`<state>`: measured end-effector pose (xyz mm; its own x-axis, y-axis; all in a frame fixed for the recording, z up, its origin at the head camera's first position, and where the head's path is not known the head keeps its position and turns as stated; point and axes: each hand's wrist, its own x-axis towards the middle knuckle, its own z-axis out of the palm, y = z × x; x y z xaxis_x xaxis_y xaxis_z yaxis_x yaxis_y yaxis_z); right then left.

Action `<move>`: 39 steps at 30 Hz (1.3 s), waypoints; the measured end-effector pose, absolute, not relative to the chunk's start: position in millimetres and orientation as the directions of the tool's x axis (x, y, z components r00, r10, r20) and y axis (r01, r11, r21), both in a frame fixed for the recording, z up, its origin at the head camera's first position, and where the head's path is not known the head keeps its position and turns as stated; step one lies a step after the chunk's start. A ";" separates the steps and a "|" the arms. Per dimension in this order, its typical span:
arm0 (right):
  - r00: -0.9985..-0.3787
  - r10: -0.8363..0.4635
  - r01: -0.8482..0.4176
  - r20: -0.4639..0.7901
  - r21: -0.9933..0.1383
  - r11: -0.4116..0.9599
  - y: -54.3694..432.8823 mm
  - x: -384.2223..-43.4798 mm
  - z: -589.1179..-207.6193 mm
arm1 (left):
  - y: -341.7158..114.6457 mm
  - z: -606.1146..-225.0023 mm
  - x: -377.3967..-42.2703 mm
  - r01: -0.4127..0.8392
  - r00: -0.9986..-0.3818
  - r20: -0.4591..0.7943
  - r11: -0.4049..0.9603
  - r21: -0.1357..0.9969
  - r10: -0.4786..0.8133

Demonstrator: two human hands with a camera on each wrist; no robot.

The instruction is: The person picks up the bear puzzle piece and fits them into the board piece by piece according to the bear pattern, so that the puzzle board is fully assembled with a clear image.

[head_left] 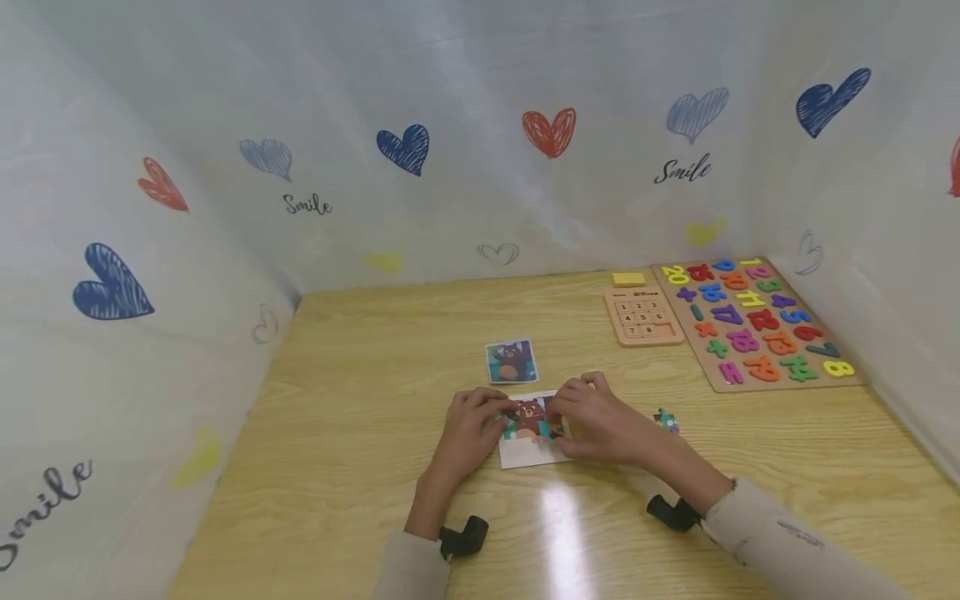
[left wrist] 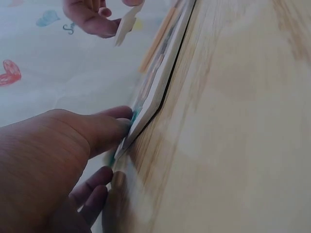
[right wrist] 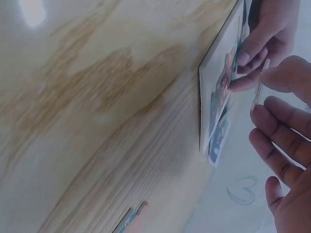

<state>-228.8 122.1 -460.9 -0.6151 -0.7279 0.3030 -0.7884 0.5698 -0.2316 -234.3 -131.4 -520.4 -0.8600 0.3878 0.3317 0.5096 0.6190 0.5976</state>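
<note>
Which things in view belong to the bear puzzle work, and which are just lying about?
In the job: bear puzzle board; lifted puzzle piece; loose teal puzzle part; bear picture card, probably the model.

Lying about: number slide puzzle; number board; yellow block.

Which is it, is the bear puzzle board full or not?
Not full: the puzzle board shows bare white along its near side, and the right hand pinches a loose piece.
</note>
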 end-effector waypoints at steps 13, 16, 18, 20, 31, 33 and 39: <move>-0.568 -0.748 -0.823 0.344 -0.248 0.511 104.6 -228.4 -465.7 | -131.6 -514.8 -231.1 0.458 -0.887 0.268 0.647 0.610 0.376; -0.559 -0.748 -0.829 0.358 -0.228 0.511 100.6 -228.5 -468.0 | -131.6 -514.5 -231.2 0.453 -0.889 0.262 0.643 0.618 0.375; -0.551 -0.749 -0.834 0.368 -0.217 0.507 98.5 -228.5 -468.8 | -131.5 -514.7 -231.7 0.459 -0.886 0.268 0.637 0.619 0.379; -0.544 -0.753 -0.838 0.369 -0.203 0.506 96.8 -229.2 -470.4 | -131.2 -515.2 -232.1 0.463 -0.884 0.273 0.633 0.620 0.379; -0.532 -0.765 -0.847 0.364 -0.205 0.491 89.2 -230.4 -476.0 | -131.0 -513.9 -231.7 0.463 -0.884 0.270 0.638 0.616 0.381; -0.533 -0.768 -0.846 0.357 -0.203 0.493 87.5 -229.9 -476.1 | -130.9 -514.1 -231.9 0.464 -0.884 0.272 0.637 0.615 0.381; -0.539 -0.781 -0.842 0.317 -0.179 0.508 82.0 -228.9 -476.6 | -130.8 -514.9 -232.7 0.476 -0.878 0.286 0.640 0.603 0.383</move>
<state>-228.9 82.0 -476.6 -0.5386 -0.7806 0.3171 -0.8423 0.5083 -0.1794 -232.7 -130.8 -514.9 -0.8782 0.3832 0.2863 0.4759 0.6401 0.6031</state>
